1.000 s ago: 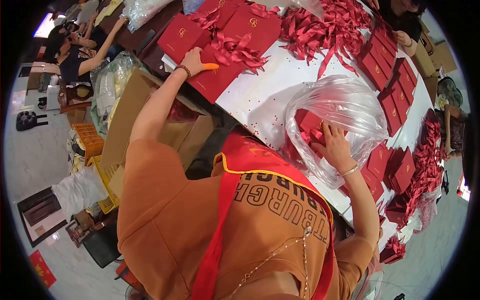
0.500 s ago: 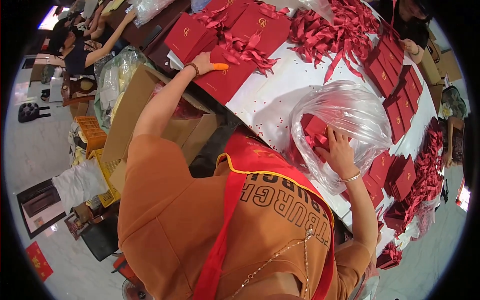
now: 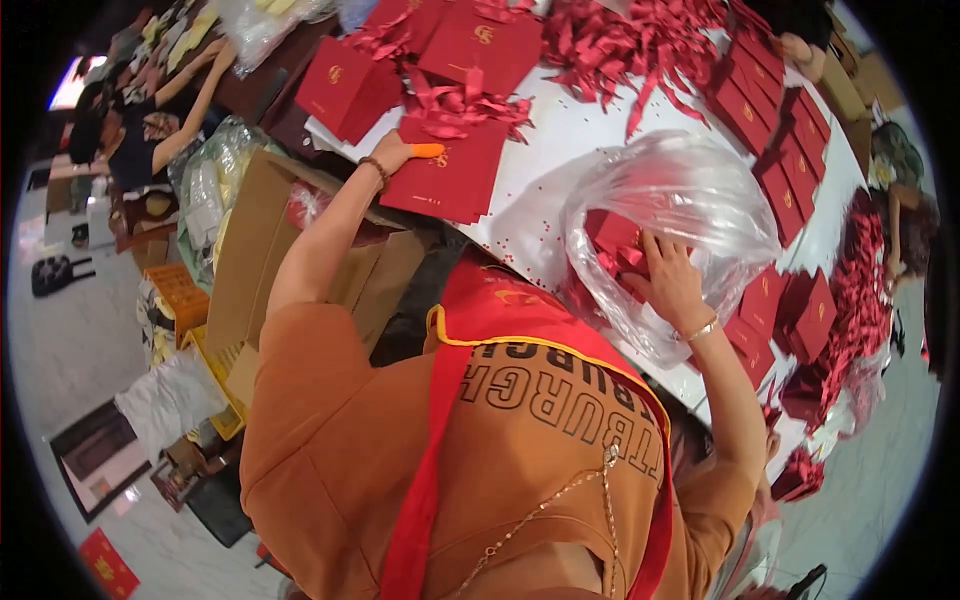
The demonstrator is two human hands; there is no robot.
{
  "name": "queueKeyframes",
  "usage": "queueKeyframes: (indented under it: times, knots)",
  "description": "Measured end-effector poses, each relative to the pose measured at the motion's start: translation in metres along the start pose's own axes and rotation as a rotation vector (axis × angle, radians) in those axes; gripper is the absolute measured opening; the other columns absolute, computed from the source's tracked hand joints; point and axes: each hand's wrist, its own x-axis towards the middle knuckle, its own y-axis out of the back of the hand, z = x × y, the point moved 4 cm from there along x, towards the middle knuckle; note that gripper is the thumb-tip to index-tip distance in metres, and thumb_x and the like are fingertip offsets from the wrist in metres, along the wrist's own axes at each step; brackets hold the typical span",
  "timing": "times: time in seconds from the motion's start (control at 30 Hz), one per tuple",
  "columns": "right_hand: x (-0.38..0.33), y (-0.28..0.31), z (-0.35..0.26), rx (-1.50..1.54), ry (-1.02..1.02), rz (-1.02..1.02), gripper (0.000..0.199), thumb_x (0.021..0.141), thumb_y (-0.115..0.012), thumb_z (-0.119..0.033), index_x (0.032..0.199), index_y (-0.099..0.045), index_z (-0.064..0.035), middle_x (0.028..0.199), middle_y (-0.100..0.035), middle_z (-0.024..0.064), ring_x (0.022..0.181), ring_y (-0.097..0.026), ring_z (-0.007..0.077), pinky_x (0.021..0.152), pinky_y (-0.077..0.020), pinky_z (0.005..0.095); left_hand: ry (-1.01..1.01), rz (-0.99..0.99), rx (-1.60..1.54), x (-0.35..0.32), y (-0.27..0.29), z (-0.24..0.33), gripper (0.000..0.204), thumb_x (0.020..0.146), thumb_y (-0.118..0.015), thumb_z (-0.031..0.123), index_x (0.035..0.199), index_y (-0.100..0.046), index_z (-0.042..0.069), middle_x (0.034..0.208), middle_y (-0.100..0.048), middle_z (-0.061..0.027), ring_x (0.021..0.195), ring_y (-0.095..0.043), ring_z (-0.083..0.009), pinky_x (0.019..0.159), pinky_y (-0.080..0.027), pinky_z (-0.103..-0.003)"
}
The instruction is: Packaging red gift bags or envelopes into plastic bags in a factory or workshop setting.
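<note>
My left hand, with an orange cover on its thumb, grips the far-left edge of a small stack of red paper gift bags. The thumb lies on top, while the other fingers are mostly hidden. Gold marks and red ribbon handles show on these bags. To the right, my right hand reaches into the mouth of a clear plastic bag. Its fingers are apart, resting at red folded pieces with ribbon inside; I cannot tell whether it grips any.
Red gift bags and a ribbon heap lie at the back. More red bags line the right of the white table. An open cardboard box stands at left. Other people's arms work at far left and far right.
The view has turned slightly. The gift bags under my left hand now lie more squarely to me, with the hand at their edge. My right hand stays at the plastic bag's mouth.
</note>
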Motion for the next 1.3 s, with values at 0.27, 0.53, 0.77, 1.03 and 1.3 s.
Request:
queueKeyframes:
  times: [0.27, 0.53, 0.77, 1.03, 1.3]
  knots:
    - [0.001, -0.001, 0.002, -0.018, -0.033, -0.034, 0.068, 0.073, -0.063, -0.038, 0.127, -0.037, -0.0049, 0.122, -0.044, 0.0139, 0.112, -0.042, 0.0305, 0.082, -0.0467, 0.0382, -0.343, 0.254, 0.846, -0.054, -0.065, 0.083, 0.057, 0.066, -0.073, 0.019, 0.114, -0.047, 0.005, 0.083, -0.064, -0.0155, 0.075, -0.063, -0.0322, 0.067, -0.049, -0.04]
    - [0.001, -0.004, 0.003, -0.046, 0.03, 0.104, 0.068, 0.071, -0.065, -0.037, 0.124, -0.039, -0.0032, 0.113, -0.046, 0.0114, 0.107, -0.045, 0.0278, 0.074, -0.0508, 0.0364, -0.522, 0.366, 1.484, -0.081, -0.165, 0.1, 0.083, 0.063, -0.074, 0.03, 0.13, -0.031, 0.008, 0.103, -0.053, -0.0139, 0.093, -0.053, -0.031, 0.075, -0.042, -0.044]
    - [-0.004, -0.008, 0.005, -0.067, 0.034, 0.149, 0.071, 0.069, -0.067, -0.037, 0.124, -0.039, -0.0014, 0.117, -0.045, 0.013, 0.109, -0.044, 0.0281, 0.074, -0.0511, 0.0348, -0.473, 0.234, 1.446, -0.065, -0.157, 0.101, 0.069, 0.063, -0.074, 0.035, 0.114, -0.039, 0.003, 0.092, -0.059, -0.0179, 0.082, -0.059, -0.0342, 0.067, -0.046, -0.044]
    - [-0.003, -0.013, 0.008, -0.079, 0.04, 0.177, 0.072, 0.067, -0.068, -0.039, 0.121, -0.04, -0.0008, 0.118, -0.045, 0.0142, 0.113, -0.041, 0.029, 0.077, -0.0504, 0.0346, -0.551, 0.246, 1.411, -0.06, -0.151, 0.116, 0.053, 0.066, -0.072, 0.029, 0.104, -0.042, 0.007, 0.064, -0.059, -0.0162, 0.064, -0.059, -0.037, 0.055, -0.045, -0.046]
    - [-0.001, -0.011, 0.007, -0.023, -0.007, 0.097, 0.073, 0.064, -0.071, -0.038, 0.117, -0.041, 0.0027, 0.123, -0.039, 0.0178, 0.119, -0.036, 0.031, 0.082, -0.0486, 0.0363, -0.55, 0.131, 1.528, -0.047, -0.18, 0.109, 0.052, 0.066, -0.071, 0.023, 0.104, -0.04, 0.007, 0.087, -0.059, -0.0177, 0.077, -0.059, -0.0359, 0.062, -0.048, -0.045]
